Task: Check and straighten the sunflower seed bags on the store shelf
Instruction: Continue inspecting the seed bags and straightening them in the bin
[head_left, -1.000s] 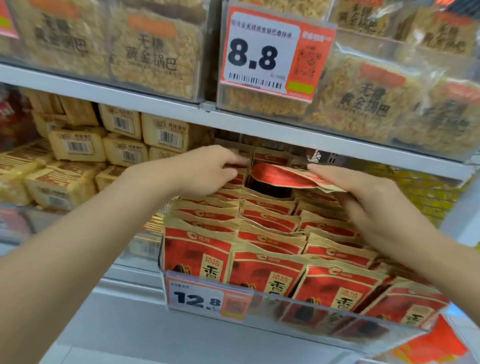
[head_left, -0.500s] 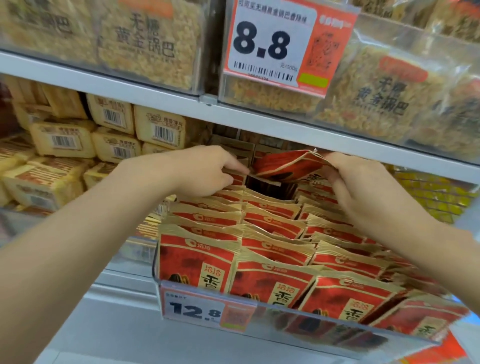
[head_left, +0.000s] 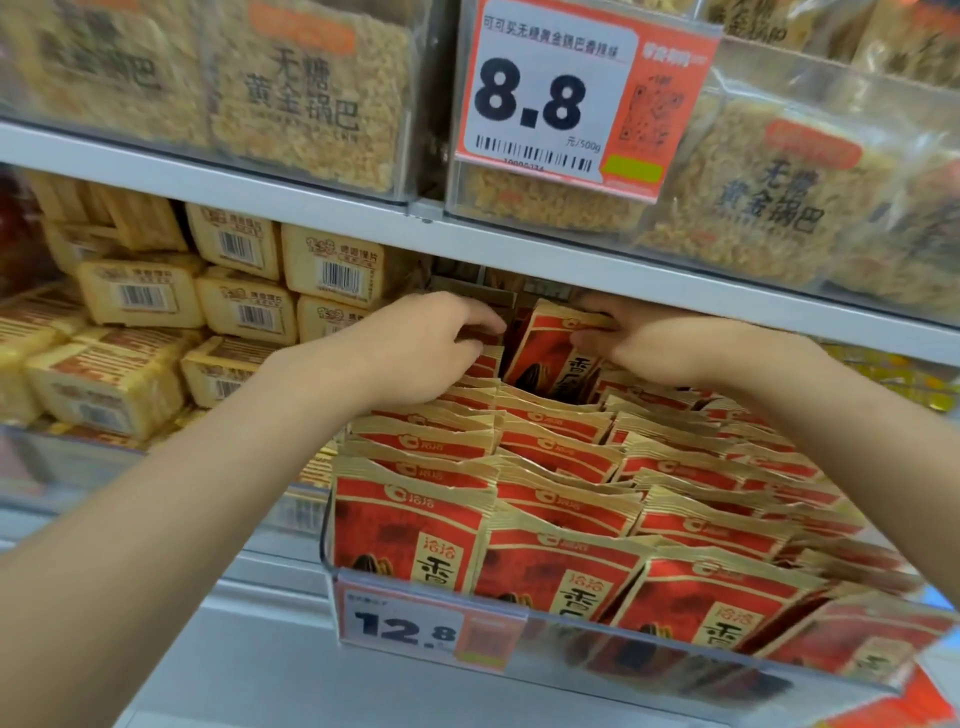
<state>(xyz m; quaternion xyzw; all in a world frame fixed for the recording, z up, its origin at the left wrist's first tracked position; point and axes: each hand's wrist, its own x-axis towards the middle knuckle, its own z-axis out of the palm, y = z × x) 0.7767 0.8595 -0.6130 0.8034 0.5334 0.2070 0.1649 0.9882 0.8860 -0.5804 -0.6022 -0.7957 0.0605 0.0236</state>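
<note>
**Both hands at the far end of the seed bag tray**

Reaches with both bare arms deep into the lower level, under the grey shelf board. Pinches with the right hand the gold top edge of one red bag, fingers curled close together around that edge. Holds this red bag almost upright, only a little tilted, at the far end of the middle row, printed face toward the camera.

Rests the left hand just beside it, at the far end of the left row, fingers bent and close together, tips down on the bag tops there. Cannot tell whether pinches one of them or only presses. Leaves a narrow dark gap between the left fingertips and the red bag.

Shows the other sunflower seed bags standing in rows inside a clear plastic tray, leaning back and overlapping like roof tiles, more slanted on the right side. Carries on the tray front a price tag reading 12.8.

Has at the left some stacks of pale yellow packs with barcodes. Has on the board above some clear rice crust packs and a bigger price label reading 8.8.
</note>
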